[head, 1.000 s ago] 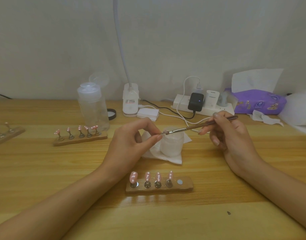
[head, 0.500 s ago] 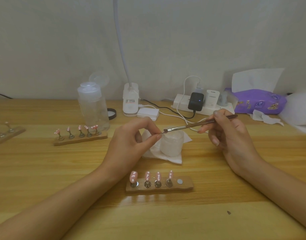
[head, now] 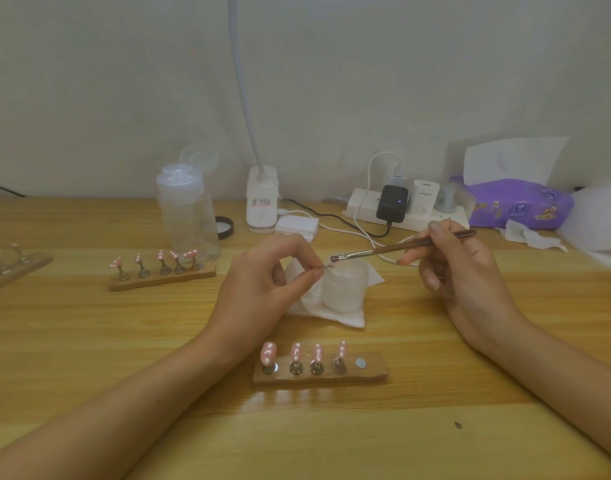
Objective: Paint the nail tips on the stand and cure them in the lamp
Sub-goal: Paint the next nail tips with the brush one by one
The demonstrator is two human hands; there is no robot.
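A wooden stand (head: 369, 373) lies near me with several pink nail tips (head: 268, 353) on metal pegs; its rightmost magnet spot (head: 360, 363) is bare. My left hand (head: 262, 289) pinches a small peg with a nail tip (head: 328, 266) between thumb and forefinger, held above a frosted white jar (head: 343, 289). My right hand (head: 459, 271) grips a thin brown brush (head: 401, 248), and its bristle end touches the pinched tip.
A second stand (head: 165, 277) with pink tips sits at the left, a third stand (head: 16, 268) at the far left edge. Behind are a clear bottle (head: 188, 213), a white lamp base (head: 262, 206), a power strip (head: 404, 209), a purple tissue pack (head: 518, 202) and a white tissue (head: 328, 313) under the jar.
The brush tip has shifted slightly on the pinched nail tip; both hands stay in almost the same place.
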